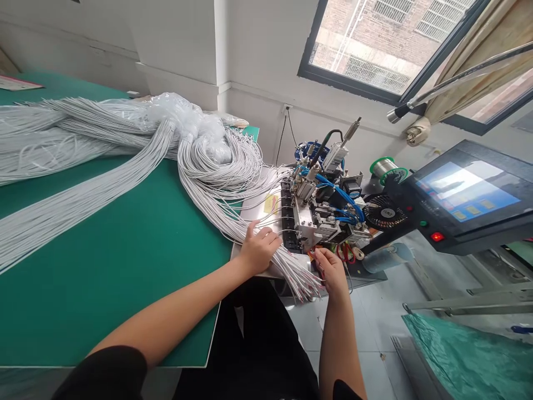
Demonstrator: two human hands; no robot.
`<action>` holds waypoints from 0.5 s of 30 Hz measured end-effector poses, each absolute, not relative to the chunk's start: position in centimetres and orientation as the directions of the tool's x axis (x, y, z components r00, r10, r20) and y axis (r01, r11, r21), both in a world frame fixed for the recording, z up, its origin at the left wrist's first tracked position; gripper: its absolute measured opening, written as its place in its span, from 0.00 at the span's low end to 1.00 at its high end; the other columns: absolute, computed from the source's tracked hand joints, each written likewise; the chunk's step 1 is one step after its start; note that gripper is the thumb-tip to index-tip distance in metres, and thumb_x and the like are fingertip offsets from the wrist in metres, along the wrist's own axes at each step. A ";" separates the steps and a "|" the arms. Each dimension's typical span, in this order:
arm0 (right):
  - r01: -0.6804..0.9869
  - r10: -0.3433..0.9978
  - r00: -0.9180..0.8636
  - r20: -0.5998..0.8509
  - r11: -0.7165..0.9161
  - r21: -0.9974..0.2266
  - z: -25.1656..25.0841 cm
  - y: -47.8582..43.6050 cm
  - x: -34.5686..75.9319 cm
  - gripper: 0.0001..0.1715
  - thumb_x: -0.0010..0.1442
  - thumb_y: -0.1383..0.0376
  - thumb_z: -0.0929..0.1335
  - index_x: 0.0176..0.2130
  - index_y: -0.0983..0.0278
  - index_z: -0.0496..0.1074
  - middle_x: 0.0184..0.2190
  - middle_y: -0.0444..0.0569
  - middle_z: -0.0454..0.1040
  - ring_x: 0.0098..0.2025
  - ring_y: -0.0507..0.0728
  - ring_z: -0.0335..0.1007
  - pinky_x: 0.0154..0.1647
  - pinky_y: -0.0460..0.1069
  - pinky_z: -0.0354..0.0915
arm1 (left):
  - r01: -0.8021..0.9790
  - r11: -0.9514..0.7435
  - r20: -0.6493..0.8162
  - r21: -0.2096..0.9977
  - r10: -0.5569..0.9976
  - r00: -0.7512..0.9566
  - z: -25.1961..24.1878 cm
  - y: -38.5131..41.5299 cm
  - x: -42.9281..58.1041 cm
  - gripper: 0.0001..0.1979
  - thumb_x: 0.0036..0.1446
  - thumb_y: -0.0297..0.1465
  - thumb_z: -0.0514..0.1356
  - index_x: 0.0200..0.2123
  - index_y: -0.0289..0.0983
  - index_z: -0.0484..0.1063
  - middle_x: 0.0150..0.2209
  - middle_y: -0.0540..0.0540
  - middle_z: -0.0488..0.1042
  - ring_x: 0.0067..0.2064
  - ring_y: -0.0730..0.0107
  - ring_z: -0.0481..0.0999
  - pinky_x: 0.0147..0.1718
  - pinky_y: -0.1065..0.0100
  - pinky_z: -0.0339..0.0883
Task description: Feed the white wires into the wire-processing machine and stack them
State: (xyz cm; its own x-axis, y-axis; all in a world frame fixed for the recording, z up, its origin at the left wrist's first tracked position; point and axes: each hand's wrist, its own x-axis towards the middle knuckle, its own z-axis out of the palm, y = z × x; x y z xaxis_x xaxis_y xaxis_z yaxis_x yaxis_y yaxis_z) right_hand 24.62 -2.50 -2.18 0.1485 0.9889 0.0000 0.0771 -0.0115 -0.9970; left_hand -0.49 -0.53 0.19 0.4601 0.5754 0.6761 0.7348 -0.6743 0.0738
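Observation:
My left hand [260, 250] rests over a bundle of white cables [225, 222], its thumb and fingers apart and slightly bent. Its fingertips come close to the row of black slots [289, 216] on a bench machine [310, 211], where single cables lead in. The bundle's loose ends [306, 283] fan out toward my right hand, with small reddish tips. My right hand [331, 269] is closed in a pinch at the machine's front lower edge, by some red and orange wires. What its fingertips hold is hidden.
More white cables [104, 189] with clear plastic wrapping [179, 111] lie across the green table [137, 233]. To the right stand a solder wire spool [387, 169], a fan [383, 212] and a control screen [470, 191]. A metal lamp arm [466, 75] reaches in above.

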 end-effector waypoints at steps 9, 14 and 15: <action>0.337 0.969 -0.054 0.240 0.244 -0.910 2.0 -3.4 22.9 0.11 0.56 0.57 0.70 0.30 0.63 0.75 0.27 0.46 0.72 0.29 0.53 0.66 0.30 0.47 0.62 | 0.613 -0.773 0.775 0.164 0.486 0.405 0.9 -1.1 -1.3 0.12 0.61 0.27 0.50 0.43 0.39 0.73 0.34 0.50 0.79 0.36 0.69 0.76 0.56 0.54 0.49; 0.442 0.912 -0.232 0.338 0.408 -0.799 4.0 -3.0 20.1 0.08 0.57 0.61 0.70 0.35 0.62 0.77 0.30 0.48 0.72 0.29 0.53 0.66 0.28 0.47 0.61 | 0.632 -0.761 0.768 0.147 0.491 0.412 1.0 -1.0 -1.2 0.13 0.63 0.27 0.48 0.41 0.39 0.73 0.33 0.50 0.79 0.34 0.70 0.76 0.56 0.54 0.49; 0.448 0.902 -0.259 0.345 0.429 -0.785 4.3 -3.0 19.6 0.07 0.57 0.62 0.70 0.36 0.62 0.77 0.31 0.48 0.73 0.29 0.54 0.66 0.28 0.47 0.61 | 0.637 -0.758 0.770 0.139 0.487 0.412 1.0 -0.9 -1.2 0.14 0.64 0.26 0.48 0.41 0.39 0.73 0.33 0.50 0.79 0.33 0.71 0.76 0.55 0.55 0.49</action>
State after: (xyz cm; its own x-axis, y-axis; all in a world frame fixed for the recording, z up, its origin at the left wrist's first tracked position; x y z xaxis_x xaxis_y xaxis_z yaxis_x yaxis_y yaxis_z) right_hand 19.58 -2.99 4.30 -0.2585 0.9022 0.3452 0.4481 0.4285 -0.7846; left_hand -1.15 -0.92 0.96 0.4119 0.4871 0.7701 0.6368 -0.7584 0.1391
